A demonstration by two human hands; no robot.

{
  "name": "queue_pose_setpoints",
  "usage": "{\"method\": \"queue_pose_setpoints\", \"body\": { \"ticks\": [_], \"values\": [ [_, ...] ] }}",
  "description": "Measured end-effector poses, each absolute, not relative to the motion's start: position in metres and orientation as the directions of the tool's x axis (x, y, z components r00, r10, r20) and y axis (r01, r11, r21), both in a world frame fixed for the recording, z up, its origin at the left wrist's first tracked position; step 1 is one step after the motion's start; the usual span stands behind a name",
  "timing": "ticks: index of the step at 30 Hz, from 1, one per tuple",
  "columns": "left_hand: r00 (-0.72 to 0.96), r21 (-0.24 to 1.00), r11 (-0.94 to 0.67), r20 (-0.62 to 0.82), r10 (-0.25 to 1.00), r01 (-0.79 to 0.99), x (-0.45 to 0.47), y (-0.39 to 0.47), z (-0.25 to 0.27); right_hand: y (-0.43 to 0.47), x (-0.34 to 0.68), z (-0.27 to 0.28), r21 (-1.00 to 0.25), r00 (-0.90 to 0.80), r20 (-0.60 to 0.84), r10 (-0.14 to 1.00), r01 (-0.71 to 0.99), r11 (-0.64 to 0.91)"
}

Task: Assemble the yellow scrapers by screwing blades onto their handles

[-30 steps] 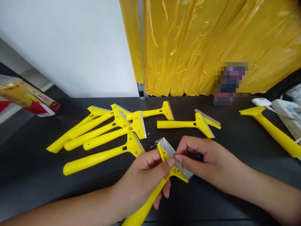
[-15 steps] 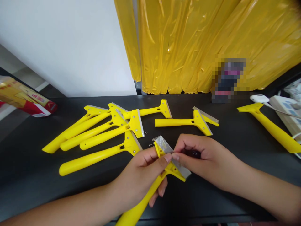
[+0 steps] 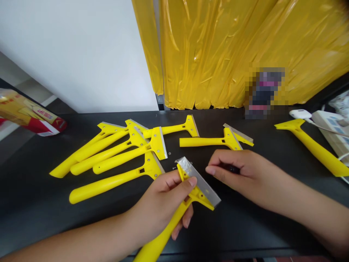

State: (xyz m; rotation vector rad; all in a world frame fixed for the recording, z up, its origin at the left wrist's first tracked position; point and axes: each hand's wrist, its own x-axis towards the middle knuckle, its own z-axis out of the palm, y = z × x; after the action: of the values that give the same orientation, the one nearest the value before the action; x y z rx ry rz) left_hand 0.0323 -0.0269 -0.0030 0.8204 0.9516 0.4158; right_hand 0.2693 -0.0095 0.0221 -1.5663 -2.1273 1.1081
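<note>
The left hand (image 3: 171, 196) is closed around the head of a yellow plastic scraper with a long rounded handle (image 3: 173, 223), its thumb pressing a flat grey metal blade (image 3: 205, 187) onto it. This scraper is held above the black tabletop (image 3: 32, 207), its handle running from the near edge of view obliquely away to the right; head and blade lie crosswise, the cutting edge facing away and rightward. The right hand (image 3: 240, 169), apart from the scraper, is curled over a small glossy black object (image 3: 231, 168), thumb and forefinger tips together; whether they pinch anything is hard to tell.
</note>
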Motion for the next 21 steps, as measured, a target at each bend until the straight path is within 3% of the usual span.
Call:
{"method": "queue_pose_setpoints", "body": {
  "ticks": [4,8,12,16,18,21],
  "values": [
    [0.497,0.767,0.641,-0.573,0.652,0.043,0.030,-0.027,0.000,-0.004,0.299,0.017,-0.371,-0.324,-0.217,0.921,0.900,0.229],
    [0.471,0.769,0.639,-0.574,0.670,0.028,0.030,-0.026,0.003,-0.013,0.306,0.013,-0.249,-0.374,-0.281,0.884,0.918,0.309],
    [0.467,0.766,0.642,-0.577,0.670,0.025,0.029,-0.025,0.004,-0.018,0.300,0.013,-0.288,-0.437,-0.310,0.844,0.889,0.355],
    [0.469,0.771,0.637,-0.573,0.672,0.030,0.029,-0.025,0.003,-0.012,0.297,0.014,-0.348,-0.382,-0.322,0.866,0.899,0.267],
    [0.475,0.775,0.631,-0.570,0.670,0.040,0.029,-0.025,0.002,-0.008,0.292,0.018,-0.490,-0.348,-0.327,0.879,0.857,0.157],
    [0.483,0.780,0.623,-0.568,0.667,0.057,0.031,-0.025,0.000,-0.008,0.278,0.027,-0.756,-0.311,-0.248,0.917,0.655,0.018]
  ]
}}
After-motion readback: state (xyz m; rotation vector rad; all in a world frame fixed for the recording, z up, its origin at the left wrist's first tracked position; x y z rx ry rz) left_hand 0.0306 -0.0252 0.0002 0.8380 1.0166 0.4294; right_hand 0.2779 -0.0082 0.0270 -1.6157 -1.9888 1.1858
